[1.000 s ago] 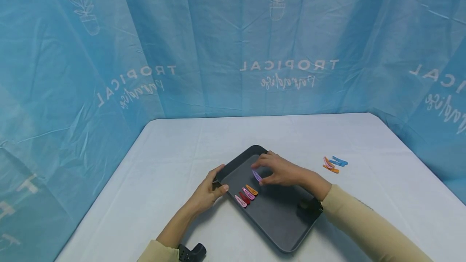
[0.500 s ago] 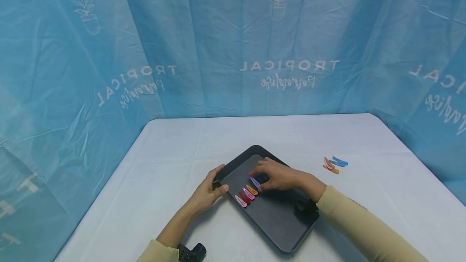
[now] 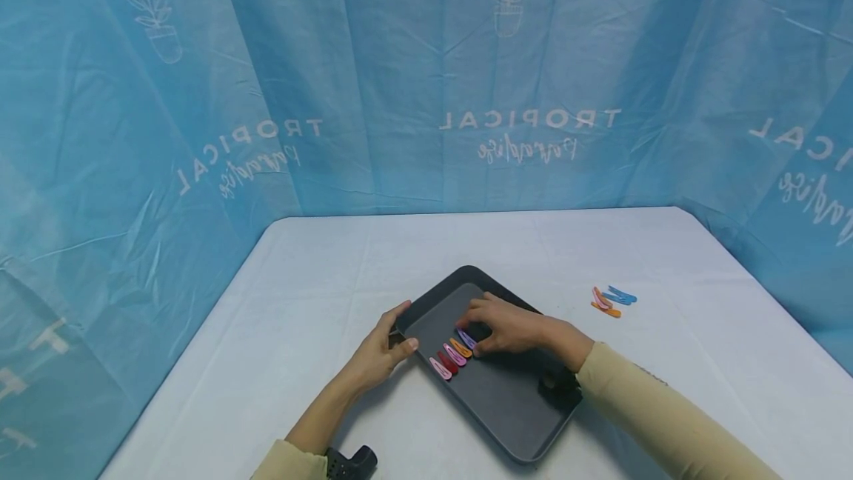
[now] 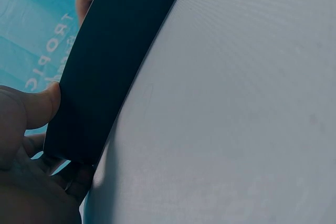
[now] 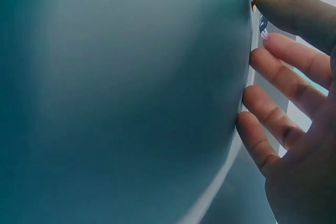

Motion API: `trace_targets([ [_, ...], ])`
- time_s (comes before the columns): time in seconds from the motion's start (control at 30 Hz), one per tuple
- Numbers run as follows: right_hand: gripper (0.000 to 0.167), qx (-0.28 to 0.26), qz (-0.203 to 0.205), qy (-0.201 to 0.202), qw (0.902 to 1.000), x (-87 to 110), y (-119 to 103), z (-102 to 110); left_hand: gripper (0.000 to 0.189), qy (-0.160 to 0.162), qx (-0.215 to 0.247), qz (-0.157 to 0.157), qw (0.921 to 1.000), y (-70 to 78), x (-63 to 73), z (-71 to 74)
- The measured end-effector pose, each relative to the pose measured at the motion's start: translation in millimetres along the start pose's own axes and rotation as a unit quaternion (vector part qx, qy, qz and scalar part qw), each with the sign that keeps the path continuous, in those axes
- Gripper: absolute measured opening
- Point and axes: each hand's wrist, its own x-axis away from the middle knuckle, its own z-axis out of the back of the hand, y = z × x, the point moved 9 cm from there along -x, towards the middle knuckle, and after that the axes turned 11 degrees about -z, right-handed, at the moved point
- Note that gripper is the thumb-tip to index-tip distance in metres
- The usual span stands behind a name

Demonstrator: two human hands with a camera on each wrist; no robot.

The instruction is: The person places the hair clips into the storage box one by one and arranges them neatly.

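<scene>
A dark grey baking tray (image 3: pixel 506 410) lies at an angle on the white-covered table. My left hand (image 3: pixel 375 355) grips its left corner; in the left wrist view the thumb rests on the rim of the tray (image 4: pixel 105 87) and the fingers go round the corner. Over the tray, my right hand (image 3: pixel 512 324) pinches a purple snap hair clip (image 3: pixel 468 339) between thumb and index finger, close to the tray floor. Beside it runs a row of clips: orange (image 3: pixel 461 348), pink (image 3: pixel 455 355), red (image 3: pixel 447 363) and light pink (image 3: pixel 440 369). In the right wrist view the other fingertips reach the tray surface (image 5: pixel 131 77).
On the table right of the tray is a loose pile of blue clips (image 3: pixel 621 295), orange clips (image 3: pixel 608 310) and a pink clip (image 3: pixel 600 301). A black wrist camera (image 3: pixel 353 463) sits at the left wrist. Blue printed curtains (image 3: pixel 400 80) hang behind and beside the table.
My right hand has brought the purple clip down and towards the row, now right beside the orange clip. The left hand and the tray have stayed in place.
</scene>
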Motion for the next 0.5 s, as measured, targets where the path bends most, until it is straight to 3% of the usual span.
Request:
trace_targets([
  [0.5, 0.044, 0.03, 0.003, -0.003, 0.9995, -0.7, 0.8, -2.8, 0.069, 0.0, 0.0, 0.001, 1.0, -1.8, -0.2, 0.2],
])
